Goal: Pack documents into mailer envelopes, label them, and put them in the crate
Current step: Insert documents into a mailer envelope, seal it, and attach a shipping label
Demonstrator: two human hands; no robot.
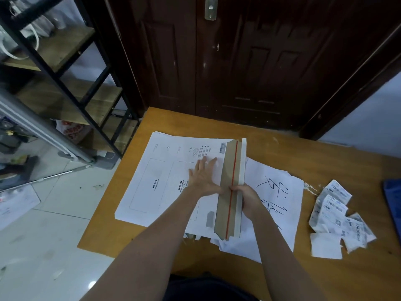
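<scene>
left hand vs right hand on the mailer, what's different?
Pose: the left hand lies flat with fingers spread; the right hand has its fingers curled.
Contact: the left hand presses on the white mailer envelope's face; the right hand pinches the brown flap by its red tear strip.
Position: the left hand sits left of the flap, the right hand at its right edge.
Shared: both are bare and touch the same envelope.

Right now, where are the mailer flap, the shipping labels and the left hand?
mailer flap (230, 187), head view, brown inner face.
shipping labels (335, 216), head view, middle of pile.
left hand (204, 175), head view, back of hand.
</scene>
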